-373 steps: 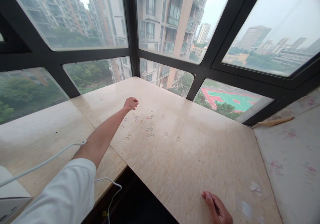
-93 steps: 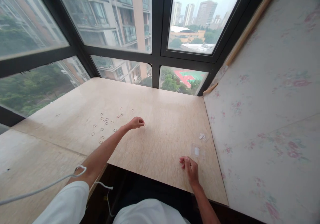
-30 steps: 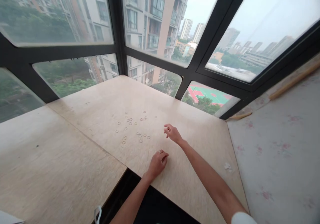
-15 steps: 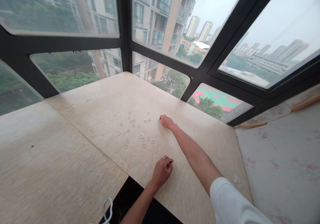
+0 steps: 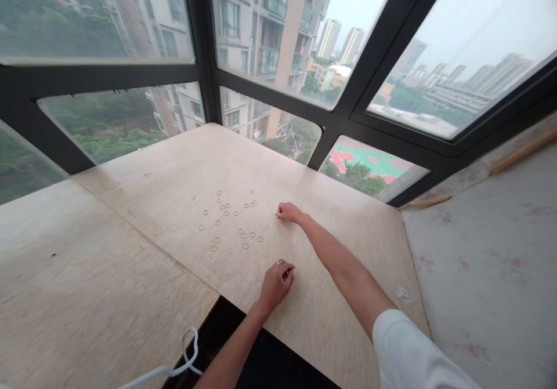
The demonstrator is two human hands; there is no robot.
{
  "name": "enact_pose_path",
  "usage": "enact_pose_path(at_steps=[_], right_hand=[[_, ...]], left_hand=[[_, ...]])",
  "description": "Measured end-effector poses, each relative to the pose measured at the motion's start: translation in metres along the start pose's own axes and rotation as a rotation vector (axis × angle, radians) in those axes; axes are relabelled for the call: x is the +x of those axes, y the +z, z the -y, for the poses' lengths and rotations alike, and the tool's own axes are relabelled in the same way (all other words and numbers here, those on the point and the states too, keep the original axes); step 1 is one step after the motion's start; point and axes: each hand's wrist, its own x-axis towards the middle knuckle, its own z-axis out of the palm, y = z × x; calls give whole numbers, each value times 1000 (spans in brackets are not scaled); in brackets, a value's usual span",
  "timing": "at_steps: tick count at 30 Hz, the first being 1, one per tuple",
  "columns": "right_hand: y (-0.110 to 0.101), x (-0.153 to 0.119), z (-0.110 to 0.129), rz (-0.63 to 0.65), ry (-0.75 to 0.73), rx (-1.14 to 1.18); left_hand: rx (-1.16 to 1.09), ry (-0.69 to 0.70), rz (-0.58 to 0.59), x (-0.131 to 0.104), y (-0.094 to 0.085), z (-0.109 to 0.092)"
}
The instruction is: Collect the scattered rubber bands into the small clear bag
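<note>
Several thin, small rings lie scattered flat on the pale marbled ledge [image 5: 174,163], among them a reddish ring [image 5: 246,206]. Their material is too fine to tell. To the right of them my right hand [image 5: 289,211] is closed in a pinch low over the ledge. Something tiny shows at its fingertips, too small to name. Nearer to me, my left hand [image 5: 275,283] rests by the ledge with its fingers curled and thumb pressed to them. A band sits on one of its fingers. What lies inside the left fingers is hidden.
Dark window frames [image 5: 202,70] border the ledge at the back. A seam crosses the ledge on the left. In front are a dark gap [image 5: 274,360] and a white cable [image 5: 165,370]. A small white scrap [image 5: 402,291] lies by the papered wall [image 5: 474,273] at right.
The view has shifted slightly. My right hand has drawn a little toward me, its fingers still pinched. My left hand keeps its curled pose, and the rings lie as before.
</note>
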Motion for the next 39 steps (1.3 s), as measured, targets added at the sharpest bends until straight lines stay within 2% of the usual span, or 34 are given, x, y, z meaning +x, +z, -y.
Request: enact_pose_path(at_steps=[7,11,14,17,20,21,23,26,28,30,32,35,39], right_hand=[[-3,-71,-18,-183,44,286],[-5,-129,-33,-272,102,465],[-7,-183,-47,-344,149,573],[-7,-246,-66,-435,210,640],[-4,-311,-89,-567,315,652],[-2,-332,-96,-616,357,644],[4,-369,-110,-716,446,615],[13,-411,-124,-850,602,477],[19,-429,-130,-883,697,369],[23,-438,-133,-875,756,306],[26,-442,-136,-847,776,282],[31,-443,-140,-771,760,302],[38,-443,-141,-764,757,354]], left_hand=[[49,16,-6,1,0,-2],[67,36,7,0,-2,-3],[76,56,21,-4,-5,-6],[83,10,-21,-21,-6,-21],[68,-78,-82,-55,-3,-46],[55,-97,-70,-68,-2,-54],[33,-95,54,-94,-3,-70],[50,-51,495,-122,-13,-80],[109,-69,702,-132,-23,-78],[221,-125,797,-136,-33,-69],[388,-199,843,-137,-39,-58],[627,-323,827,-137,-38,-40],[665,-466,663,-132,-26,-26]])
